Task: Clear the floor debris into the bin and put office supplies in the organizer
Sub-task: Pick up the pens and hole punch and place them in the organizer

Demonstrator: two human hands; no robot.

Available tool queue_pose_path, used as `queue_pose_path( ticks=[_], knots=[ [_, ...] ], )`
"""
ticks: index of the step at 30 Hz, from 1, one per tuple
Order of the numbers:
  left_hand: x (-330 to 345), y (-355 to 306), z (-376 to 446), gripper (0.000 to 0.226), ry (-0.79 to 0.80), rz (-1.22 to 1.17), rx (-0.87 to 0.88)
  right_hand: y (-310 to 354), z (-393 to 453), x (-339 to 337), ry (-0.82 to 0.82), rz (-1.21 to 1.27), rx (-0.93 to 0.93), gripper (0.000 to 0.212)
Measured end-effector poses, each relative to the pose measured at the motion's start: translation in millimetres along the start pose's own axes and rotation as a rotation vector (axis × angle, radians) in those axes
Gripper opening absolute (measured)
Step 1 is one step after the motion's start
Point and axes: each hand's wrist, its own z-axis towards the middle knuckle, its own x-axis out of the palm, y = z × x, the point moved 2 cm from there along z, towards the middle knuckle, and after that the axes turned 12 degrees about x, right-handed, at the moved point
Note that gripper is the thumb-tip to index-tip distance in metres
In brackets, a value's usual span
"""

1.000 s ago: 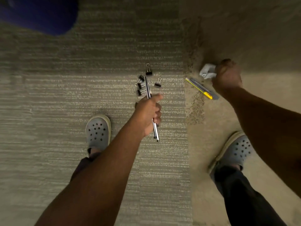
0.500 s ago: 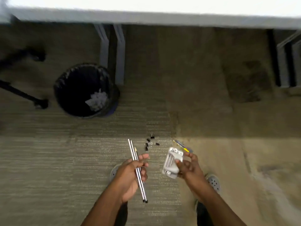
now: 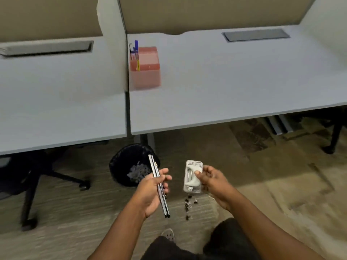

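My left hand [image 3: 152, 192] grips a bundle of thin pencils [image 3: 159, 186] that sticks out above and below the fist. My right hand [image 3: 212, 180] holds a white hole punch [image 3: 192, 176] upright by its right side. Several black binder clips [image 3: 188, 205] lie on the carpet below the punch. A black bin [image 3: 123, 166] with crumpled paper inside stands under the desk edge, just left of the pencils. On the desk sits a pink translucent organizer [image 3: 145, 67] with a blue pen and a yellow item in its left compartment.
Two grey desks [image 3: 225, 81] meet at a divider [image 3: 122, 44] ahead of me. An office chair base [image 3: 32, 184] stands at the left under the desk, and another chair leg [image 3: 334, 139] at the far right. My shoe [image 3: 168, 234] shows below.
My right hand picked the white hole punch off the floor. Both hands rose with their loads, and my view lifted from the carpet to the desks and organizer.
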Motion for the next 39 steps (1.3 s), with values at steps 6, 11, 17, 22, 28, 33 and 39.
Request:
queue_pose_path(
  ticks=[6, 11, 17, 22, 28, 33, 39],
  knots=[
    [10, -63, 16, 0.024, -0.013, 0.015, 0.040, 69, -7, 27, -0.012, -0.039, -0.095, 0.028],
    [16, -114, 50, 0.024, -0.025, 0.047, 0.086, 132, 22, 44, -0.087, -0.020, -0.151, 0.027],
    [22, -183, 117, 0.024, -0.038, 0.030, 0.156, 222, 82, 75, 0.003, -0.023, -0.169, 0.029],
    [37, -252, 187, 0.023, -0.093, 0.139, 0.172, 315, 142, 94, 0.002, -0.034, -0.198, 0.027],
    [63, -328, 277, 0.020, -0.195, 0.181, 0.236, 421, 219, 109, -0.091, -0.148, -0.225, 0.022],
    [77, -356, 339, 0.017, -0.242, 0.383, 0.225, 470, 268, 130, -0.150, -0.184, -0.177, 0.035],
    [88, -358, 408, 0.021, -0.344, 0.563, 0.220, 487, 304, 145, -0.102, -0.232, -0.071, 0.029]
  ],
)
